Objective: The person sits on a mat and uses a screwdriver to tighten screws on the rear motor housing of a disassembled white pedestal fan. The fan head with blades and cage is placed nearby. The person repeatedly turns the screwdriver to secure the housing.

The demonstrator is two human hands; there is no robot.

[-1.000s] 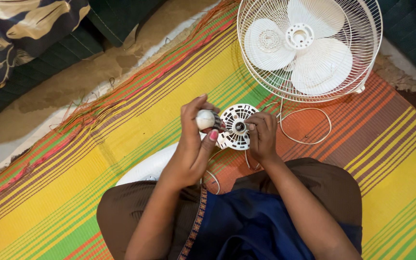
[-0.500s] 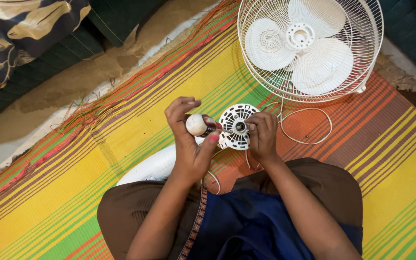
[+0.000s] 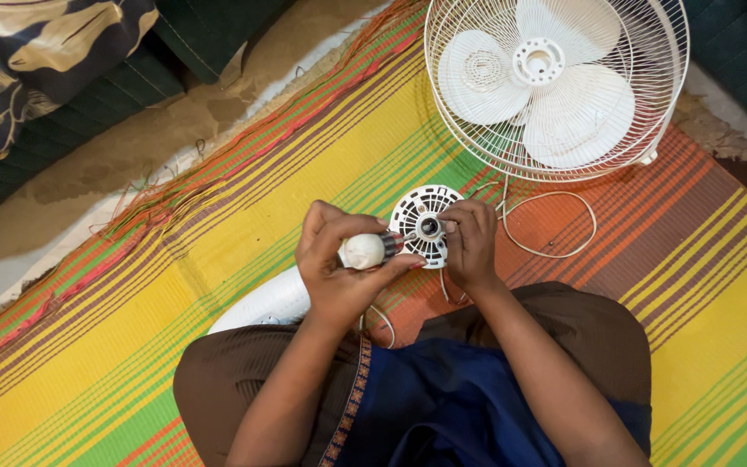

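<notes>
White plastic dominates the work: the round, slotted white plastic motor cover (image 3: 425, 227) sits upright in front of the person's knees, just below the big white wire-caged fan head (image 3: 557, 85) that lies face up on the mat. The left hand (image 3: 339, 272) is curled closed around a screwdriver with a rounded cream handle (image 3: 362, 251), its short metal shaft pointing right toward the dark hub at the cover's centre. The right hand (image 3: 470, 244) pinches the cover's right rim, fingers narrowed on it to steady it.

As a judgement of progress, the fan is already in parts: the caged head with its three blades lies apart from the motor piece, and a smooth white curved housing piece (image 3: 270, 301) rests below and to the left of the cover, beside the left wrist. What is left appears to be the work at the hub itself; the tip seems to be at or just short of the centre, though the fingers hide whether it is seated in a screw.

A thin white cord (image 3: 555, 227) loops loosely on the mat just right of the cover, below the cage. The woven mat (image 3: 218, 242), in yellow, green, orange and brown stripes, looks ribbed and slightly stiff, with frayed strands at its upper left edge. Beyond that edge, far to the upper left of the cover, lies dark quilted green fabric (image 3: 114, 95) under a blue patterned cloth (image 3: 36, 52).
</notes>
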